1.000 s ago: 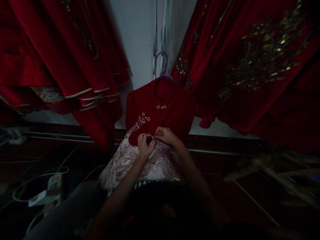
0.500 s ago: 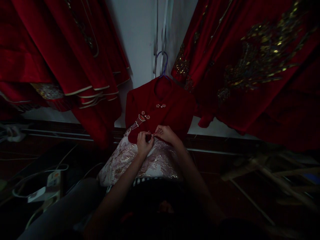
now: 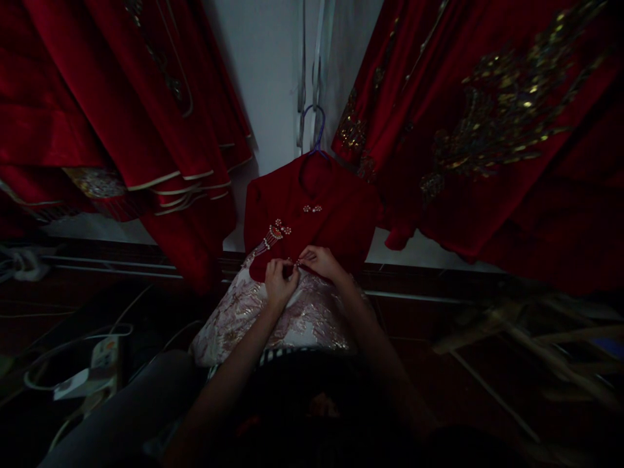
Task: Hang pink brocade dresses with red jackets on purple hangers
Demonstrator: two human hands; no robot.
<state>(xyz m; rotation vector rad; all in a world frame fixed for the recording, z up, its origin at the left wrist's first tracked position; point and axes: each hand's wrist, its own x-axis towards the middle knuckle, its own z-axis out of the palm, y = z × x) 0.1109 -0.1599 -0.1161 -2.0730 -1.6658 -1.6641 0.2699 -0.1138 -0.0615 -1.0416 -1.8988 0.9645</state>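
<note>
A red jacket [image 3: 336, 221] hangs from a purple hanger [image 3: 320, 130] straight ahead. Beaded flower trims [image 3: 312, 209] sit below its neckline, and a tasselled bead ornament [image 3: 275, 235] hangs on its left front. Under its hem spreads a pale brocade skirt [image 3: 312, 318] with pink and shiny patterns. At the jacket's lower edge, my left hand [image 3: 280, 283] pinches a small beaded fastener [image 3: 298, 263]. From the other side my right hand [image 3: 322, 261] is closed on the same spot, fingertips pressed together. The fingers hide most of the fastener, and the room is dim.
Red garments [image 3: 160, 130] with gold piping hang on the left; others with gold sequins [image 3: 507, 117] hang on the right. At lower left lies a power strip [image 3: 104, 361] with white cords. A wooden frame [image 3: 517, 325] stands at lower right.
Both hands stay pinched at the jacket's lower edge, with barely any movement of the fingers. The view has shifted very slightly.
</note>
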